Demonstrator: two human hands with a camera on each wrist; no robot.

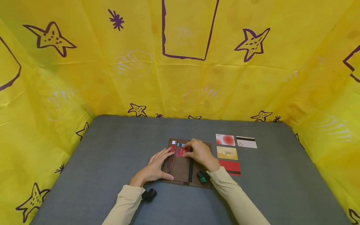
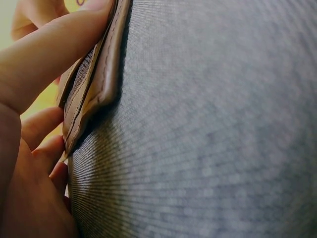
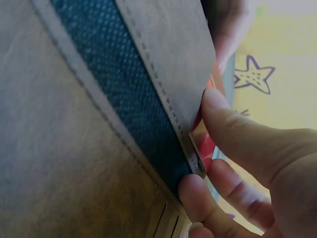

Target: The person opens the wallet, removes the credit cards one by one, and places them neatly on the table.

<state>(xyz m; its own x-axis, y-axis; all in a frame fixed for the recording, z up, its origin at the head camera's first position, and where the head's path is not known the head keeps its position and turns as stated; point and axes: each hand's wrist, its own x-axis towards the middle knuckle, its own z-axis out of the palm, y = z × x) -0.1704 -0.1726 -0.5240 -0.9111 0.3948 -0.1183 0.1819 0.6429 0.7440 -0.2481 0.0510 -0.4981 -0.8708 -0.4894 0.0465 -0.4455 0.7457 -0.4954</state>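
A brown leather wallet lies unfolded on the table, with cards in its upper slots and a dark elastic strip along one panel. My left hand rests on the wallet's left side, its fingers extended toward the top and its thumb on the lower edge. At the upper slots, my right hand pinches a red card between thumb and fingers. The card's lower part is hidden in the slot. In the right wrist view, the right thumb touches the red card beside the panel's edge.
Right of the wallet lie a white card with red circles, a white card with a black stripe, a gold card and a red card with a dark stripe. Yellow patterned cloth surrounds the grey table.
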